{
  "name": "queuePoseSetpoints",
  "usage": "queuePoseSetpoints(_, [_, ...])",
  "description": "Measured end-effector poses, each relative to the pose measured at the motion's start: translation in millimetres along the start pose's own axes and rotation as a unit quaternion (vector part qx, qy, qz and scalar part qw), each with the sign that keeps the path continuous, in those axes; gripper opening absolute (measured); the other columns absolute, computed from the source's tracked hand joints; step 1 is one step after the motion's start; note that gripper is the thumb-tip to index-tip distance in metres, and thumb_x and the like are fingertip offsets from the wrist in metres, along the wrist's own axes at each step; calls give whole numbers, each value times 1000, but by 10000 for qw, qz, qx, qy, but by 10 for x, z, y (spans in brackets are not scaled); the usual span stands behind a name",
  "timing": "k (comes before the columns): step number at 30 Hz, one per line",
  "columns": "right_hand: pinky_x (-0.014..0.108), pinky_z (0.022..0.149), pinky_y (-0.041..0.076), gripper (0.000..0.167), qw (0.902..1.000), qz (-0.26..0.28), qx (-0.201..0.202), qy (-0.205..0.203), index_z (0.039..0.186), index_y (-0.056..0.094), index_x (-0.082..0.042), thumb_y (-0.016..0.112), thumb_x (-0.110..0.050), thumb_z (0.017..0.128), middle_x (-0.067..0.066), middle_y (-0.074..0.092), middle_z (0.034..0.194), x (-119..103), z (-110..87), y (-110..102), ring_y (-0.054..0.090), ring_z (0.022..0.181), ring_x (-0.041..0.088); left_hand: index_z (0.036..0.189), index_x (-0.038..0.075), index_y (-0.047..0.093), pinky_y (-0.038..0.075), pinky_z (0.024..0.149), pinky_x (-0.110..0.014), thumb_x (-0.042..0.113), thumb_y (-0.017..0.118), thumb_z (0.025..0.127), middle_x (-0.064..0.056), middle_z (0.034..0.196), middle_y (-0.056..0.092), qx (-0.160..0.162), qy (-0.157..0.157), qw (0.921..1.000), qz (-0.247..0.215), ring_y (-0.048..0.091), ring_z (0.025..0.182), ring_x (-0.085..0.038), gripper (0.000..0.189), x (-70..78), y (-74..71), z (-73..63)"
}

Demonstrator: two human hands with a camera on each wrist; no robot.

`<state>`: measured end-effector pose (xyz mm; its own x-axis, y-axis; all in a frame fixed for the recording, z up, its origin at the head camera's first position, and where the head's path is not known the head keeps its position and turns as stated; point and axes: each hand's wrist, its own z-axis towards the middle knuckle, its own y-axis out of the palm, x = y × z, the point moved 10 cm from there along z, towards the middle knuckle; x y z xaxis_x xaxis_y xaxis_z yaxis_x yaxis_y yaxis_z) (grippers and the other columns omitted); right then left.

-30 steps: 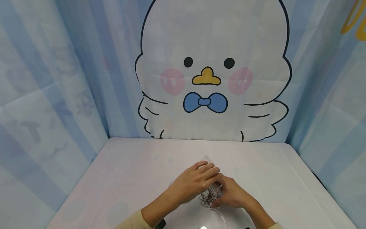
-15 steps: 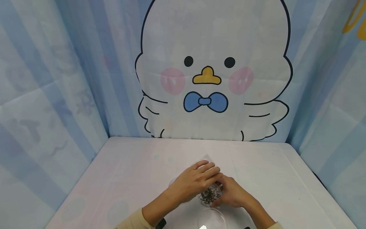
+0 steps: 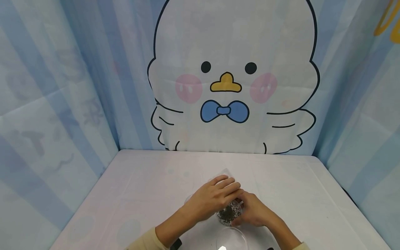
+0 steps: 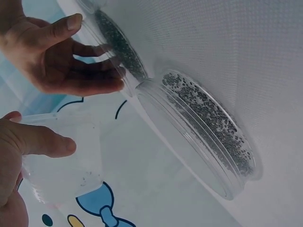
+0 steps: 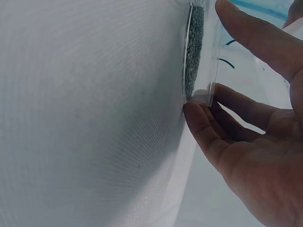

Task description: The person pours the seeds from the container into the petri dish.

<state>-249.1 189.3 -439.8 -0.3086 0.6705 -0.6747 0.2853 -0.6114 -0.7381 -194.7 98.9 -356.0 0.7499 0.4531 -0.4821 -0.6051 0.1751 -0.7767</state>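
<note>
My left hand (image 3: 212,201) holds a translucent plastic cup (image 4: 87,158) tipped over a clear round dish (image 5: 208,61), its thumb pressed along the wall. A few dark grains cling inside the cup, whose corner shows beyond the fingers in the head view. My right hand (image 3: 254,211) grips that dish at its side, thumb and fingertips around the wall. Dark grains (image 3: 229,212) lie in the dish, with pale specks showing among them from above. In the left wrist view, another clear round container (image 4: 156,106) with dark grains stands beside it, mostly hidden behind my left forearm from above.
A clear round dish (image 3: 232,239) lies at the near edge of the head view, just in front of the gripped one. The white-covered table (image 3: 150,180) ends at a curtain (image 3: 134,86) with a cartoon bird.
Grains in the dish between my hands have grown darker and denser, with fewer pale patches. Both hands have stayed in nearly the same place.
</note>
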Motion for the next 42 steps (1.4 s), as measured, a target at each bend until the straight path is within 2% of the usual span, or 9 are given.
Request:
queuePoseSetpoints(9, [38,86,58,80,9999,-75,-68,-3,128,64,-1,100,-24,61,8,69,117,18,-7,9,66,104,25,144,25,57,35,123,-32,16,81,91,8,144,57,-150,-504,9973,-519,51,138,-13,58,-118,82,-56])
queuePoseSetpoints(13, [37,86,58,78,9999,-40,-92,-45,128,64,0,100,-26,63,9,68,118,29,-15,3,65,106,26,147,21,53,38,122,-35,4,86,80,3,148,55,-303,-1183,9813,-1487,49,140,-17,77,-290,174,-122])
queuePoseSetpoints(16, [36,86,59,79,9999,15,-117,-38,129,63,1,100,-26,65,9,67,120,35,-22,5,65,107,26,150,18,49,43,119,-40,0,91,73,-1,149,52,-352,-1938,9417,-2729,50,141,-21,89,-464,299,-232])
queuePoseSetpoints(21, [37,90,58,81,9998,66,-173,-50,134,62,0,98,-25,67,9,65,124,27,-25,33,63,111,28,153,13,45,49,114,-48,0,93,69,-6,149,49,-97,-3107,8449,-4354,53,139,-29,97,-862,495,-544])
queuePoseSetpoints(28, [40,95,57,82,9999,10,-150,-85,137,60,-2,97,-27,68,9,64,129,27,-3,62,62,116,29,156,9,40,43,118,-50,1,88,77,-17,158,43,-52,-4364,7491,-4984,47,145,-42,93,-1541,791,-1222])
queuePoseSetpoints(31, [41,96,57,82,9999,11,-142,-80,138,60,-2,97,-27,69,10,64,129,22,7,69,62,117,30,159,10,37,40,119,-55,3,86,81,-19,164,36,-295,-4768,7104,-5168,40,149,-46,92,-1681,933,-1499])
queuePoseSetpoints(33, [42,96,57,83,9999,29,-154,-66,139,59,-2,97,-27,69,10,64,130,22,10,71,62,117,30,160,9,34,38,120,-57,5,84,84,-21,166,31,-514,-4876,6939,-5273,36,150,-48,92,-1700,1029,-1625])
queuePoseSetpoints(37, [44,98,57,83,9997,42,-216,-97,141,58,-2,96,-29,72,11,63,132,29,9,52,61,120,32,162,5,28,39,118,-60,10,83,88,-23,168,27,-884,-4851,6938,-5249,34,151,-50,92,-1657,1151,-1727])
queuePoseSetpoints(42, [47,101,56,85,9995,77,-148,-250,146,53,-1,92,-34,78,16,60,140,23,-42,10,61,124,37,164,1,20,33,121,-62,18,83,89,-27,168,25,-1042,-4548,7497,-4692,31,153,-48,100,-1619,1079,-1703])
